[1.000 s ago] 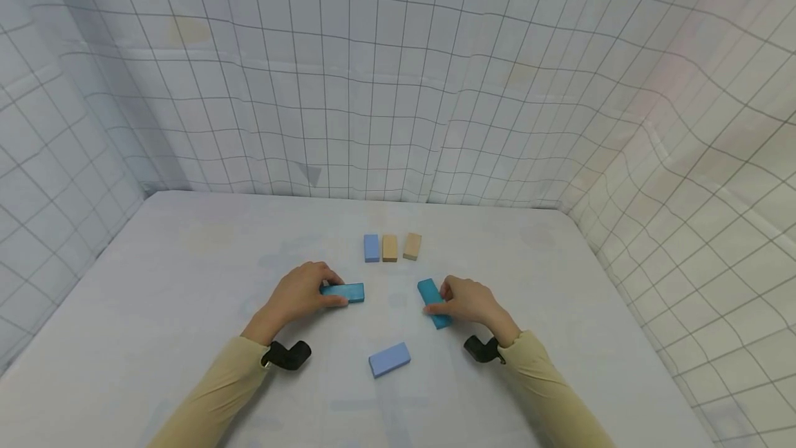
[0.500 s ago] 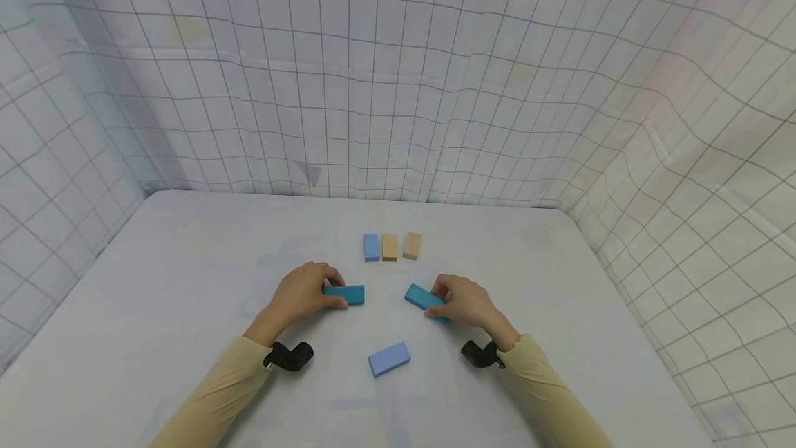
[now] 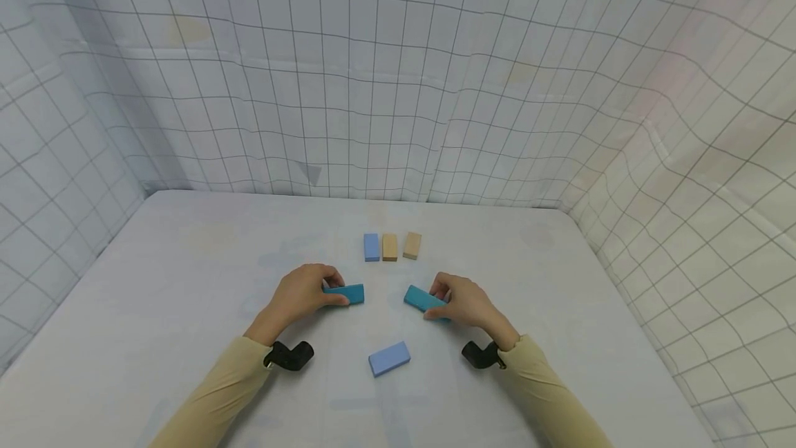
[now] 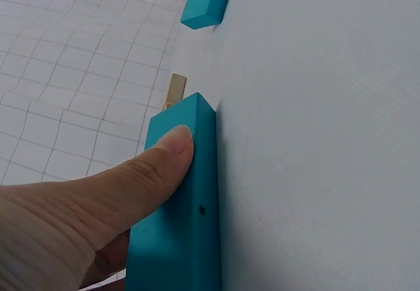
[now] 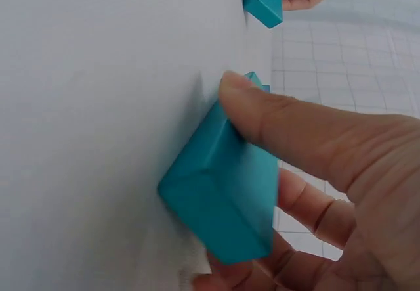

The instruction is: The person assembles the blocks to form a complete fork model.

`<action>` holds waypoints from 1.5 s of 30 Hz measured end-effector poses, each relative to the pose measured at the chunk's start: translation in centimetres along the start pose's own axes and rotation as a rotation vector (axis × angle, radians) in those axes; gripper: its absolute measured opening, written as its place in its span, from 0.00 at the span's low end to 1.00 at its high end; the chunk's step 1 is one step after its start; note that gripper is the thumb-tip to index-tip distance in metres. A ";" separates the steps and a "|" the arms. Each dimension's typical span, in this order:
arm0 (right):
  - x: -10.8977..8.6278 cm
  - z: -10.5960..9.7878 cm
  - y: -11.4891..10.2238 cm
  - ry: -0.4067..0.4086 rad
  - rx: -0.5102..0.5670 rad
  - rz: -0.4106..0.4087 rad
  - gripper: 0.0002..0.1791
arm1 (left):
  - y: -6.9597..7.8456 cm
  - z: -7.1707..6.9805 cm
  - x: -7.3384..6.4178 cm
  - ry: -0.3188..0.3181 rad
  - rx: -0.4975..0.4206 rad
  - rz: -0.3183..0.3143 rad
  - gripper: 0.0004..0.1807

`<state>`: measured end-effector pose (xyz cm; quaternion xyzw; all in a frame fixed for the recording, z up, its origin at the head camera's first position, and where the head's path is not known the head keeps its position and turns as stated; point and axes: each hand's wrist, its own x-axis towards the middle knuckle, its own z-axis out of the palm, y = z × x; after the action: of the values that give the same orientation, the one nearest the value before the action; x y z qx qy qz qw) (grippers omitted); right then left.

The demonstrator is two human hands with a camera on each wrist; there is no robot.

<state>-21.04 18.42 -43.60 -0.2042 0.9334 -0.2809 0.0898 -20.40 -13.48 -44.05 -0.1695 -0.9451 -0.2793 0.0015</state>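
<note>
Currently, the left teal block (image 3: 354, 294) sits beyond and left of the near blue block (image 3: 389, 359), pinched by the left hand (image 3: 301, 292), while the right hand (image 3: 466, 304) grips the slanted right teal block (image 3: 419, 298) beyond and right of that landmark. The left wrist view alone shows a dark spot (image 4: 202, 210) on the left teal block, and the right wrist view reveals the right teal block's palm-side end, hidden from the head camera. Well beyond the near blue block stand the far blue block (image 3: 371, 247), yellow-tan block (image 3: 390, 247) and pale tan block (image 3: 412, 245).
</note>
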 end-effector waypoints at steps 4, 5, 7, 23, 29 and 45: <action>-0.1 0.1 0.2 -0.010 0.031 -0.014 0.18 | 0.0 -0.1 -0.1 -0.009 0.000 -0.004 0.15; -0.1 0.2 0.2 -0.012 0.030 -0.014 0.17 | 0.1 -0.1 -0.1 -0.011 -0.002 -0.004 0.16; -0.3 0.2 0.1 -0.009 0.015 -0.009 0.16 | 0.2 -0.2 -0.1 -0.017 -0.012 -0.002 0.15; -0.4 0.7 0.5 0.072 0.018 -0.017 0.10 | 0.6 0.0 0.0 -0.050 -0.130 0.006 0.13; -0.4 0.6 0.3 0.100 0.066 -0.013 0.10 | 1.0 0.3 0.2 -0.048 -0.241 -0.023 0.14; -0.2 0.9 0.0 0.251 0.124 -0.076 0.12 | 2.8 3.1 1.7 -0.062 -0.534 -0.204 0.17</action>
<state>-20.63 18.11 -44.31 -0.1967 0.9098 -0.3644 -0.0259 -20.84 -9.05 -45.04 -0.0766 -0.8499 -0.5116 -0.1000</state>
